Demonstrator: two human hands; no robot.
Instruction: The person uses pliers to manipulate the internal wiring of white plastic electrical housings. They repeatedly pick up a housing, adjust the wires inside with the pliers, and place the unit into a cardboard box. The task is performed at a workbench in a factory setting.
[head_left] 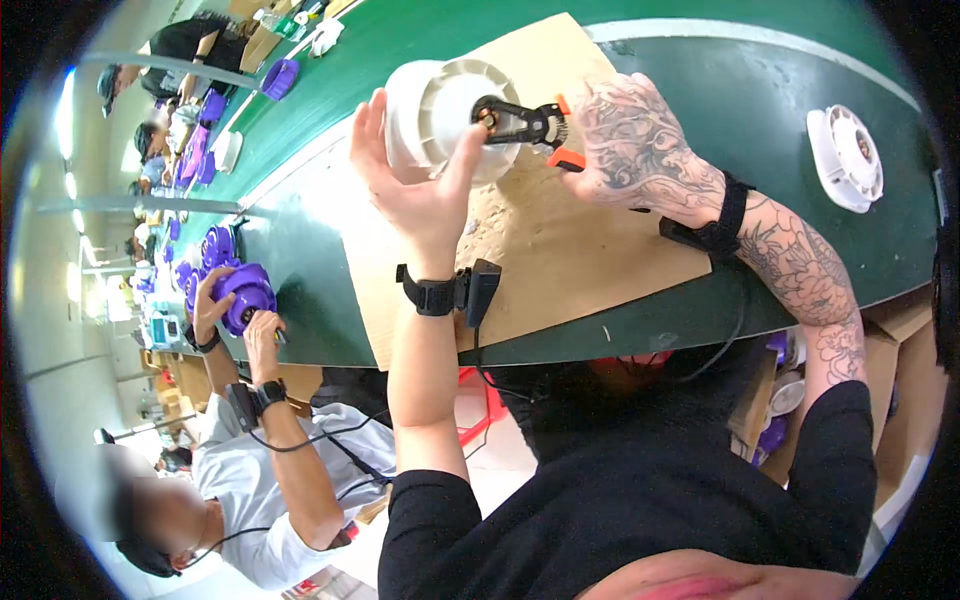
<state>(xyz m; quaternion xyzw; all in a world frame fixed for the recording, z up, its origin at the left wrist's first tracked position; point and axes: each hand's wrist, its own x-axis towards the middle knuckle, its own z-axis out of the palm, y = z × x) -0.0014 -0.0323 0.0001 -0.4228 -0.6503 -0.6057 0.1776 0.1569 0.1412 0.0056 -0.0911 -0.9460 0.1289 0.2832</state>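
Observation:
A white round plastic housing (425, 110) with a ribbed rim stands on its side over a brown cardboard sheet (560, 270). My left hand (415, 200) steadies it from the near side, with fingers along its left edge and the thumb across its front. My right hand (635, 140) grips pliers (530, 124) with black jaws and orange handles. Their tips reach the small copper-coloured part at the centre of the housing. Whether the jaws are clamped on that part, I cannot tell. Black straps with small boxes sit on both my wrists.
Another white housing (848, 160) lies on the green table (740, 90) to the right. At my left a co-worker's hands (262, 340) hold a purple housing (245, 300). Cardboard boxes (885, 370) with parts stand below the table at right. Thin cables hang from my wrists.

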